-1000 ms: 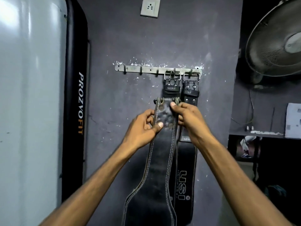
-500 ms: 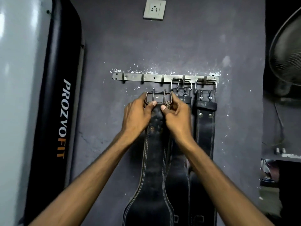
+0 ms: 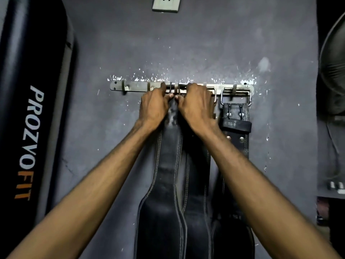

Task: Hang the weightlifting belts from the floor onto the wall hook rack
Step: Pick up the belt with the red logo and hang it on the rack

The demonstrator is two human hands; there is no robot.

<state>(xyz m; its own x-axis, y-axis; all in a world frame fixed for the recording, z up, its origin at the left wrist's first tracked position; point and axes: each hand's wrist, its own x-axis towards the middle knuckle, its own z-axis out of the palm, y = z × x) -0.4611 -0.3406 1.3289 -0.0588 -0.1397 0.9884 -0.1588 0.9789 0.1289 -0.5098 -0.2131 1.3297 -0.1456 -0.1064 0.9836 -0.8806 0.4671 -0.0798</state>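
Note:
A metal hook rack (image 3: 136,86) is screwed to the grey wall. My left hand (image 3: 154,107) and my right hand (image 3: 196,105) both grip the buckle end of a black stitched weightlifting belt (image 3: 168,174), holding its buckle up against the rack's middle hook. The belt hangs straight down between my forearms. A second black belt (image 3: 196,193) hangs just right of it, its buckle hidden behind my right hand. A third belt (image 3: 236,128) hangs by its steel buckle from the rightmost hook.
A tall black padded bag marked PROZVOFIT (image 3: 33,128) leans against the wall at left. A white wall socket (image 3: 166,3) sits above the rack. A pedestal fan (image 3: 334,71) stands at the right edge. Two hooks at the rack's left end are bare.
Both hands have lifted the belt's buckle from below the rack up to the level of the hooks. The view has moved closer to the wall.

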